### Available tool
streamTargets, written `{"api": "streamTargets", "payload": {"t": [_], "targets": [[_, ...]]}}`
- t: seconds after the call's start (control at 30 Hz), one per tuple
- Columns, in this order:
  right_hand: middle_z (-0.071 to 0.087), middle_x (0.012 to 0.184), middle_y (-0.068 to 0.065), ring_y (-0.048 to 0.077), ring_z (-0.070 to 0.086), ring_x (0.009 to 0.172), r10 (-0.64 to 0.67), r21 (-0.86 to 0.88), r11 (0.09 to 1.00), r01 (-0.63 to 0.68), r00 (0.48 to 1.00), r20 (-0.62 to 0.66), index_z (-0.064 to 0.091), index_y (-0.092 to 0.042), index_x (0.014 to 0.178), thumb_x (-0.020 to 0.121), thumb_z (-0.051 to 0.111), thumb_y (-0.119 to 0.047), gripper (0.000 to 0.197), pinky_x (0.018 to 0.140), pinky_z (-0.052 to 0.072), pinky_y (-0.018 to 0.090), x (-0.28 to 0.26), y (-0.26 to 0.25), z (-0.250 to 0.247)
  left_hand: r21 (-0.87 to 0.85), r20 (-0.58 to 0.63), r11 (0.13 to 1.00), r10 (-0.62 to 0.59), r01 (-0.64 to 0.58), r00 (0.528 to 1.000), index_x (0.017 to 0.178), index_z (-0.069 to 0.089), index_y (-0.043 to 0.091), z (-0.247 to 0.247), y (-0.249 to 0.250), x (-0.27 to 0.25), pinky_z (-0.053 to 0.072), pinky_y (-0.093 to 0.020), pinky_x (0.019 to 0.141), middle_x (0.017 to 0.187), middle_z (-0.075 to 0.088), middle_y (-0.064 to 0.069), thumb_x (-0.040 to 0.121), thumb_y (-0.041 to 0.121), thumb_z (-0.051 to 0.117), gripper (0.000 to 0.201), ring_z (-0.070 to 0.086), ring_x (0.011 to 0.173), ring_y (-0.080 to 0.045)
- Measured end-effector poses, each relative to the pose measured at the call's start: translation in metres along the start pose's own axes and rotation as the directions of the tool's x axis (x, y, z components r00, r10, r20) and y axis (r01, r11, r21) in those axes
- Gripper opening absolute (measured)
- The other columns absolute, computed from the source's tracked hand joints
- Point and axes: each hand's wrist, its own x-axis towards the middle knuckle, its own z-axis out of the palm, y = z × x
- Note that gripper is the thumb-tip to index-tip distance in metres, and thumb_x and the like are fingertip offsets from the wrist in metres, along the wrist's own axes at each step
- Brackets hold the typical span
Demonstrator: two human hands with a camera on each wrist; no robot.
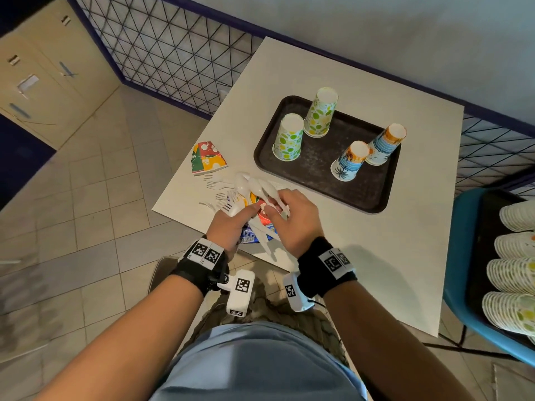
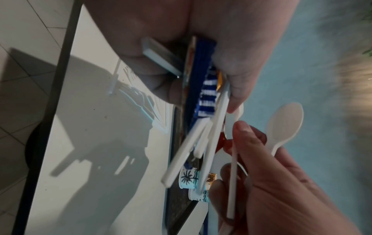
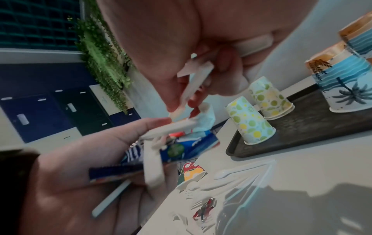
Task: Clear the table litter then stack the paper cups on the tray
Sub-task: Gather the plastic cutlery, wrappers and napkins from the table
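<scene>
White table [image 1: 362,256], both hands clamped together on white plastic spoons [image 1: 254,188], bowls pointing away toward the tray [image 1: 318,160].

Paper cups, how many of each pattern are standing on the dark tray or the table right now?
Green and yellow citrus-dot cups, upside down on the tray: 2
Blue palm-tree cups, upside down on the tray: 2
Red mushroom-print cup, off the tray on the table: 1
Total: 5
</scene>
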Motion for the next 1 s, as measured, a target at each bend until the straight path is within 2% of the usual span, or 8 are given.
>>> {"api": "streamTargets", "payload": {"t": [0.13, 0.37, 0.43, 0.53, 0.6, 0.77, 0.93, 1.0], "targets": [[0.046, 0.101, -0.012, 0.009, 0.057, 0.095, -0.073, 0.006, 0.997, 0.073, 0.997, 0.015, 0.066, -0.017, 0.132, 0.1, 0.062, -0.029, 0.034, 0.085, 0.041, 0.015, -0.008, 0.003, 0.006, -0.05, 0.011, 0.999, 0.02, -0.019, 1.0, 0.121, 0.076, 0.015, 0.004, 0.001, 0.001, 0.059, -0.054, 0.099, 0.115, 0.08, -0.016, 0.096, 0.024, 0.075, 0.026, 0.077, 0.107, -0.037], [0.051, 0.1, -0.007, -0.003, 0.048, 0.088, -0.136, 0.116, 0.983, 0.145, 0.987, -0.083, 0.071, -0.001, 0.119, 0.092, 0.054, -0.009, 0.032, 0.083, 0.036, 0.002, -0.01, 0.002, 0.011, -0.044, -0.001, 0.997, -0.06, 0.059, 0.998, 0.114, 0.079, 0.012, 0.009, 0.001, 0.008, 0.056, -0.061, 0.102, 0.11, 0.081, -0.018, 0.089, 0.03, 0.083, 0.031, 0.077, 0.105, -0.039], [0.053, 0.094, 0.002, 0.002, 0.047, 0.084, -0.191, 0.107, 0.974, 0.202, 0.976, -0.103, 0.07, 0.006, 0.108, 0.091, 0.054, 0.0, 0.024, 0.08, 0.04, 0.006, -0.008, 0.0, 0.008, -0.041, 0.008, 0.997, -0.066, 0.067, 0.998, 0.114, 0.08, 0.015, 0.011, 0.003, 0.009, 0.056, -0.062, 0.102, 0.11, 0.081, -0.018, 0.083, 0.039, 0.086, 0.039, 0.077, 0.104, -0.04], [0.061, 0.086, 0.02, 0.021, 0.05, 0.078, -0.24, 0.054, 0.967, 0.249, 0.962, -0.131, 0.067, 0.007, 0.084, 0.096, 0.051, -0.002, 0.022, 0.071, 0.05, 0.031, -0.004, 0.001, 0.001, -0.04, 0.024, 0.998, -0.055, 0.056, 0.998, 0.111, 0.081, 0.016, 0.014, 0.005, 0.01, 0.056, -0.061, 0.102, 0.109, 0.081, -0.018, 0.077, 0.043, 0.087, 0.044, 0.078, 0.102, -0.039], [0.058, 0.09, 0.02, 0.022, 0.051, 0.08, -0.143, 0.149, 0.976, 0.161, 0.982, -0.124, 0.067, 0.009, 0.092, 0.097, 0.041, -0.012, 0.034, 0.072, 0.047, 0.035, 0.0, -0.004, -0.007, -0.022, 0.016, 0.999, -0.047, 0.047, 0.999, 0.107, 0.082, 0.017, 0.014, 0.007, 0.013, 0.057, -0.061, 0.101, 0.107, 0.082, -0.017, 0.075, 0.044, 0.088, 0.043, 0.079, 0.1, -0.038], [0.049, 0.111, 0.001, 0.001, 0.045, 0.094, -0.093, 0.122, 0.988, 0.096, 0.995, -0.032, 0.051, -0.004, 0.142, 0.098, 0.052, -0.009, 0.045, 0.085, 0.037, 0.008, 0.005, -0.008, -0.015, 0.005, 0.004, 1.0, -0.028, 0.028, 1.0, 0.111, 0.081, 0.016, 0.018, 0.007, 0.016, 0.057, -0.06, 0.101, 0.106, 0.082, -0.014, 0.077, 0.043, 0.086, 0.043, 0.079, 0.099, -0.036], [0.053, 0.101, -0.004, 0.011, 0.055, 0.081, 0.038, 0.023, 0.999, -0.036, 0.991, -0.127, 0.06, -0.02, 0.115, 0.095, 0.062, -0.023, 0.02, 0.076, 0.053, 0.039, 0.007, -0.01, -0.005, -0.035, -0.003, 0.999, -0.027, 0.027, 1.0, 0.108, 0.082, 0.013, 0.023, 0.007, 0.014, 0.057, -0.06, 0.101, 0.104, 0.081, -0.018, 0.073, 0.044, 0.088, 0.047, 0.079, 0.097, -0.037], [0.05, 0.103, -0.004, 0.01, 0.056, 0.079, 0.031, -0.005, 0.999, -0.032, 0.988, -0.15, 0.065, -0.018, 0.114, 0.096, 0.063, -0.028, 0.021, 0.077, 0.055, 0.039, 0.007, -0.008, 0.0, -0.058, -0.013, 0.998, -0.032, 0.032, 0.999, 0.108, 0.082, 0.013, 0.023, 0.008, 0.013, 0.058, -0.058, 0.099, 0.104, 0.081, -0.018, 0.078, 0.039, 0.087, 0.04, 0.079, 0.096, -0.037]]}}
